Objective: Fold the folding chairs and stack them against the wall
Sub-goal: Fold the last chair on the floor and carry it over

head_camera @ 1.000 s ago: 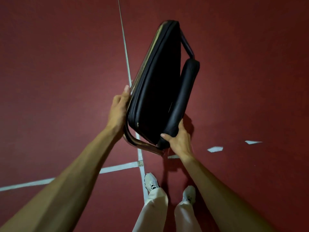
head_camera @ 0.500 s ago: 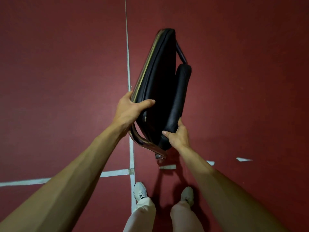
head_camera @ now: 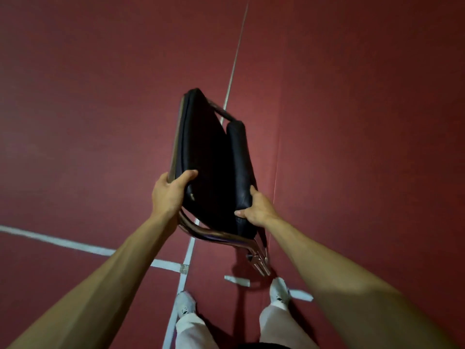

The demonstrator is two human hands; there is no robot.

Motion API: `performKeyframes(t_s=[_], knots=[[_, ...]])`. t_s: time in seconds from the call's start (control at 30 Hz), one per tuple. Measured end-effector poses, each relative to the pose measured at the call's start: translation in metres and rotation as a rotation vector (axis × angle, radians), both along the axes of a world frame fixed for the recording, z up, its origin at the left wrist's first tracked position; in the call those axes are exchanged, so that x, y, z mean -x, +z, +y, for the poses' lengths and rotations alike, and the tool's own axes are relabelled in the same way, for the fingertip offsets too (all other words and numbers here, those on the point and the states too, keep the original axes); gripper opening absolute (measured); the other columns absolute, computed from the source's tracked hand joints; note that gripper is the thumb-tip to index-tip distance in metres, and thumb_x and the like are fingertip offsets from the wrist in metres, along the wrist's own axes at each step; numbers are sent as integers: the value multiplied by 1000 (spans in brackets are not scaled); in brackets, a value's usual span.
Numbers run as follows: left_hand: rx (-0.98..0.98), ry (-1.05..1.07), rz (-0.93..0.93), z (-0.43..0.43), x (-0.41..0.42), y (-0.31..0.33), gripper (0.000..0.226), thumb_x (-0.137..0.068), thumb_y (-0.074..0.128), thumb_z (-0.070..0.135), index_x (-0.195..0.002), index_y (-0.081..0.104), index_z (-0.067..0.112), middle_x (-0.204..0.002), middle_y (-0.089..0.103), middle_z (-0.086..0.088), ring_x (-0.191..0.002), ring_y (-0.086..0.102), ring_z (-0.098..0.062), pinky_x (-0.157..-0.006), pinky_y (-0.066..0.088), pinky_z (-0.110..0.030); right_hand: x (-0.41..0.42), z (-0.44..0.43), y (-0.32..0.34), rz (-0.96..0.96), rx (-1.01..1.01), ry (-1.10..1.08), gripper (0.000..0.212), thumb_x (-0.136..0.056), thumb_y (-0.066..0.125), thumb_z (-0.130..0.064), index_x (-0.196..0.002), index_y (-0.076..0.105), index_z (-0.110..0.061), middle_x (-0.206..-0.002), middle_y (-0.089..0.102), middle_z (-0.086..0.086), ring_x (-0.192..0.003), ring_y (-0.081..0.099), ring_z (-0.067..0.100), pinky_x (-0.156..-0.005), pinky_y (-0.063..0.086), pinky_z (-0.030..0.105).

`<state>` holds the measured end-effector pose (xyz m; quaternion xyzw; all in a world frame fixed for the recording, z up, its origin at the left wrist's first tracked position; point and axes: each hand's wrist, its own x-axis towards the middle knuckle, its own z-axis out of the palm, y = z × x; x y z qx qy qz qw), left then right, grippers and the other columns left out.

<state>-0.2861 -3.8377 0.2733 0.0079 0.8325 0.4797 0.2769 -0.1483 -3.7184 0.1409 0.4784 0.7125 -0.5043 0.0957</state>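
Both grips are closed on the folded folding chair [head_camera: 214, 157], one at each side of its near end. At nine o'clock of the chair, my left grip [head_camera: 168, 192] curls over the edge of the seat cushion [head_camera: 201, 147]. The thumb lies across the black padding; the fingers are behind, out of my sight. At three o'clock, my right grip [head_camera: 259, 210] wraps the lower end of the backrest pad [head_camera: 240, 157], thumb pressing in front.

The chair hangs between them, seat flat against backrest, its far end pointing to twelve o'clock over the red floor [head_camera: 100, 109]. The chrome frame [head_camera: 214, 234] curves under my wrists, and its leg ends [head_camera: 261, 267] sit at five o'clock, near my right shoe [head_camera: 279, 289]. No wall shows, so I judge the carry unfinished.

Both holds are on padding, not metal, and most of the chair lies ahead of my wrists. If the cover slides, the far end could dip and twist free. Nothing visibly locks the fold, so the seat might swing open and nip the hidden fingers. Mid-stride, the leg ends could strike my right foot.
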Motion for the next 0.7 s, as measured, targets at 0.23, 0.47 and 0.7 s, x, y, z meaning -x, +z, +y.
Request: performKeyframes(t_s=[0.23,0.47,0.7], knots=[[-51,322,-100,15,-36,6,41,-76,75,34,-106,63,9,-95,70,-6,-86,68,-23,-84,57,-40,2,50,20,-40,-31,262,87,-68,82,-34,-140,37,-16,-129,58,8,-117,57,30,-99,47,40],[-75,599,-91,37,-70,10,69,-48,72,52,-105,64,13,-101,70,-5,-88,68,-24,-87,56,-43,6,80,35,-94,-92,469,63,-78,77,-23,-131,46,-9,-125,59,11,-113,57,31,-95,46,37],[-98,761,-81,54,-105,2,70,-43,67,57,-101,62,18,-107,65,-5,-89,66,-24,-87,55,-43,-7,98,41,-11,-73,573,41,-80,73,-10,-117,59,-4,-109,66,13,-99,62,28,-76,43,27]])
